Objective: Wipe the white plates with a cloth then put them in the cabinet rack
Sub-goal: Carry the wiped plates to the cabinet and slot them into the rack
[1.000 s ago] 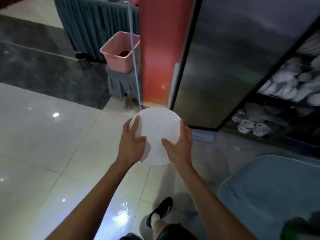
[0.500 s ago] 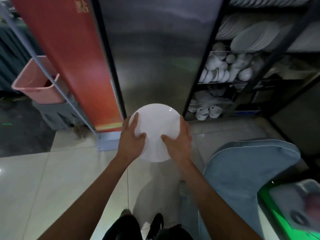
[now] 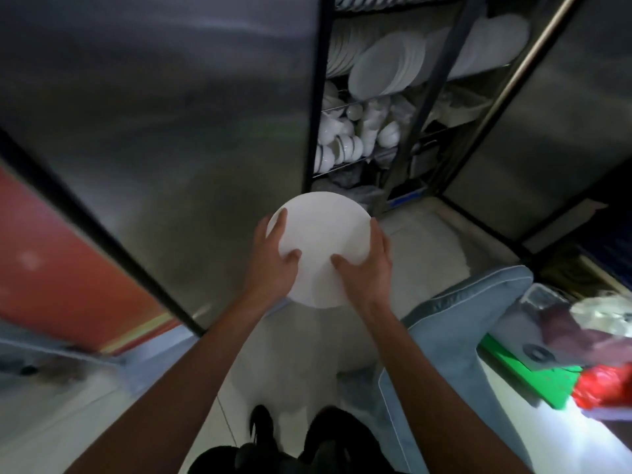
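Both hands grip one white plate [image 3: 323, 248] in the air above the floor, the left hand [image 3: 273, 265] on its left edge, the right hand [image 3: 367, 271] on its right, before the open cabinet rack [image 3: 372, 107] stacked with plates and bowls.

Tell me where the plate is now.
In the head view the plate is at the centre, held between the left hand and right hand, before the open cabinet.
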The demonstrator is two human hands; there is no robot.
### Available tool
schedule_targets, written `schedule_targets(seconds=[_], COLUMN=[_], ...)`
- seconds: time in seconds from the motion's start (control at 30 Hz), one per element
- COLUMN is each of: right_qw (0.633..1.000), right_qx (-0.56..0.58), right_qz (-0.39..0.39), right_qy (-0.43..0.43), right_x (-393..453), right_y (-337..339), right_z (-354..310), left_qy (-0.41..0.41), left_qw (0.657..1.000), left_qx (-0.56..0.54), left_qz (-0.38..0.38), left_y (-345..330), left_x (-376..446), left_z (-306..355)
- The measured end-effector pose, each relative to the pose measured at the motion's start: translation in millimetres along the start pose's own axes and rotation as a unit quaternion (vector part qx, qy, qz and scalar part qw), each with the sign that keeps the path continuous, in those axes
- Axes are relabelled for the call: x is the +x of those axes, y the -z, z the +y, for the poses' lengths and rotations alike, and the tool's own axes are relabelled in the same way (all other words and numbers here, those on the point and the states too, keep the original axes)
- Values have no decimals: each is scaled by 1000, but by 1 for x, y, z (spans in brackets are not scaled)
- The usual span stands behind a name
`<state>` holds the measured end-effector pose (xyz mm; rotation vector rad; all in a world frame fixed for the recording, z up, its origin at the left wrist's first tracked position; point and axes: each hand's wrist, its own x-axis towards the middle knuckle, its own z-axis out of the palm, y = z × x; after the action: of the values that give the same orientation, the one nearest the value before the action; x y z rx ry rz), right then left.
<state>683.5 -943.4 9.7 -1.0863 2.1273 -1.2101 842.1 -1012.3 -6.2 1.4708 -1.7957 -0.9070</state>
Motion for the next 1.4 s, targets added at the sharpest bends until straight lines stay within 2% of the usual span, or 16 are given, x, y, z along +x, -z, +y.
schedule_targets(seconds=[0.3, 0.57, 0.77, 1.03, 1.17, 1.4], right_qw=[993, 987, 985, 986, 986, 987], right_qx=[25, 37, 47, 32, 19, 22], right_qz=[90, 127, 134, 140, 151, 153], right_qy=[-75, -88, -101, -84, -66, -45], right_x=[93, 196, 263, 363, 413, 470], right_y=[16, 30, 34, 19, 12, 8], right_z=[16, 30, 21, 3, -11, -30], left_qy=[-62, -65, -70, -86, -90, -88], left_qw=[994, 989, 987, 987, 987, 989], left_qx=[12, 10, -4, 3, -31, -51], left_qz=[-91, -134, -142, -139, -130, -111], left_y=[-67, -125, -143, -164, -173, -182], left_x=[113, 209, 271, 374, 423, 478], left_z=[32, 68, 87, 107, 116, 128])
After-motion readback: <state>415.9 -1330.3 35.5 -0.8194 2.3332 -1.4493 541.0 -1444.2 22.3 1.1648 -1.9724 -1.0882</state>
